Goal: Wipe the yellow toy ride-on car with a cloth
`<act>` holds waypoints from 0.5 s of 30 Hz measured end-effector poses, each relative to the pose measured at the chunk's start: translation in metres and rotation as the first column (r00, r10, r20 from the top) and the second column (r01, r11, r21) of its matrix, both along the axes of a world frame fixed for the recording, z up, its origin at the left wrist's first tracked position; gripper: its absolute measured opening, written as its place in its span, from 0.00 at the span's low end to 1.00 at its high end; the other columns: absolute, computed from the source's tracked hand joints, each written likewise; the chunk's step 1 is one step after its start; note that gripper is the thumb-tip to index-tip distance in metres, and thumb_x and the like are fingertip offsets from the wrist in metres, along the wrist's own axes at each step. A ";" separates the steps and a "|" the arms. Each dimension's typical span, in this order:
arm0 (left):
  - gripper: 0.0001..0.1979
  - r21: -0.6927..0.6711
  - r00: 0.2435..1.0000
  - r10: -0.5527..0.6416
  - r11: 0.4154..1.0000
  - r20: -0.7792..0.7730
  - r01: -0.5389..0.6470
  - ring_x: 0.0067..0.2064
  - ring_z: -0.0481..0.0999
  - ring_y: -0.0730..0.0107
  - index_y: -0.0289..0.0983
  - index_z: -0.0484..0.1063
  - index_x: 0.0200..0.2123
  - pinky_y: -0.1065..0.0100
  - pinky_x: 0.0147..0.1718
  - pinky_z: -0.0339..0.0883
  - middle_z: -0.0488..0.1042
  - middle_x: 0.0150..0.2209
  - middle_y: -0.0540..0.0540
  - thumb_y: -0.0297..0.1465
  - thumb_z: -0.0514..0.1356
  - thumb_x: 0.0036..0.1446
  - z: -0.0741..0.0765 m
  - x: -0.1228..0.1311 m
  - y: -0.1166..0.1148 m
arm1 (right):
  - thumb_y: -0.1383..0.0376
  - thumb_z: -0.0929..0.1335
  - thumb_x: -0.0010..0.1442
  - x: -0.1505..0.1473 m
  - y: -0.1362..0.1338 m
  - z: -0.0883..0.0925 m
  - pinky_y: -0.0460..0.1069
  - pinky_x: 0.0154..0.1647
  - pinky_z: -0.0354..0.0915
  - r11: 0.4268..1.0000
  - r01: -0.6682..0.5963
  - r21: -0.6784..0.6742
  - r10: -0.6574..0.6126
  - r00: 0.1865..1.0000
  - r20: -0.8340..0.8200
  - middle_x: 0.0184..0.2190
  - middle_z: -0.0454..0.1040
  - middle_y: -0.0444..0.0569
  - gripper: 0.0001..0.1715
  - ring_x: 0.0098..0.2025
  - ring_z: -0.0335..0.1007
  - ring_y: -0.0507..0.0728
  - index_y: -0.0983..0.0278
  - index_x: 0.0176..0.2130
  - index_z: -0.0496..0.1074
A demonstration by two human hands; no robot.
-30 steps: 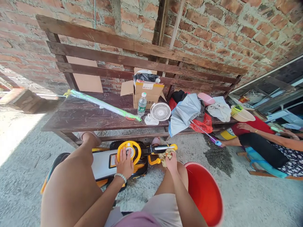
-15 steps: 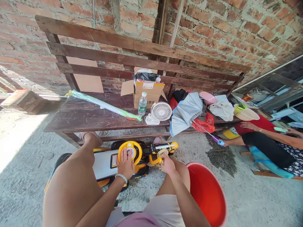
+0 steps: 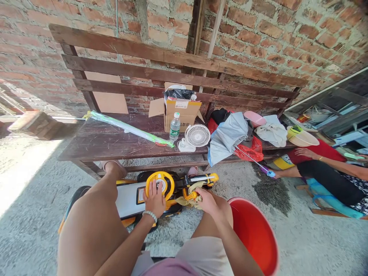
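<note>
While the left hand (image 3: 155,201) lay unclenched on the steering wheel (image 3: 164,186) of the ride-on toy (image 3: 126,197), the right hand (image 3: 207,201) gripped the cloth (image 3: 195,186), bunched a second earlier, now spread about the yellow handle (image 3: 189,196).

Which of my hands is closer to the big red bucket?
Your right hand. It holds a cloth just to the left of the red bucket; your left hand is farther left, on the yellow steering wheel.

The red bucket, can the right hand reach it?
Probably yes: the open red bucket stands close, with seemingly only the right knee between, though the right hand holds a cloth.
</note>
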State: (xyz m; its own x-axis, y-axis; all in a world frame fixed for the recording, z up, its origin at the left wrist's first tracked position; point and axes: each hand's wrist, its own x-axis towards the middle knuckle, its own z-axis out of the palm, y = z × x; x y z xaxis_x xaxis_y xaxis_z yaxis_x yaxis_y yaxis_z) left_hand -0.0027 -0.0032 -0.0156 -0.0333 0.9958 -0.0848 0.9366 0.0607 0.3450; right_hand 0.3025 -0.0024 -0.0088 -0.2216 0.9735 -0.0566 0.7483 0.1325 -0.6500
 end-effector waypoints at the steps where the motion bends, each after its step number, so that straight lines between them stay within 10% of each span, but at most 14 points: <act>1: 0.35 -0.005 1.000 0.004 1.000 -0.006 -0.004 0.82 0.51 0.41 0.35 0.64 0.77 0.31 0.77 0.43 0.52 0.81 0.31 0.27 0.54 0.68 0.001 0.000 0.000 | 0.73 0.66 0.48 0.005 0.002 0.003 0.51 0.49 0.69 1.000 0.008 0.006 -0.008 1.000 0.009 0.42 0.79 0.45 0.20 0.45 0.75 0.60 0.56 0.41 0.73; 7: 0.34 -0.008 1.000 0.000 1.000 -0.009 0.000 0.82 0.51 0.41 0.35 0.64 0.77 0.31 0.77 0.44 0.51 0.82 0.32 0.28 0.54 0.69 0.004 0.001 0.000 | 0.74 0.67 0.49 0.008 0.030 0.012 0.61 0.68 0.67 0.982 0.152 0.116 -0.146 0.988 -0.053 0.61 0.79 0.51 0.39 0.64 0.74 0.65 0.54 0.58 0.77; 15: 0.34 -0.020 1.000 0.008 1.000 0.003 -0.008 0.82 0.50 0.42 0.36 0.65 0.77 0.31 0.77 0.42 0.51 0.82 0.33 0.27 0.55 0.68 0.007 0.001 0.000 | 0.71 0.69 0.53 -0.021 0.051 0.008 0.59 0.65 0.71 0.979 0.202 -0.036 -0.203 0.978 -0.038 0.57 0.82 0.48 0.26 0.57 0.80 0.63 0.55 0.50 0.82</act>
